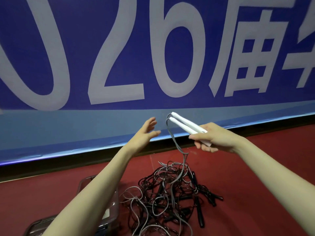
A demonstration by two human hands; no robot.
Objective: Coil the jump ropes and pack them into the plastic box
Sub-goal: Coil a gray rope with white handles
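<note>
Head view, nearest items first: a clear plastic box [100,217] sits on the red floor [255,193] at lower left, partly hidden by the left forearm. Just beside it, to the right, lies a tangled pile of jump ropes [170,198] with black handles. A grey cord [177,145] rises from the pile to two white handles [185,125]. The right hand [214,139] grips both handles side by side; their long axes run diagonally, cord ends pointing up and left. The left hand [146,132] is held apart from the cord, fingers extended, holding nothing. Behind stands a blue banner [119,48] with large white characters.
</note>
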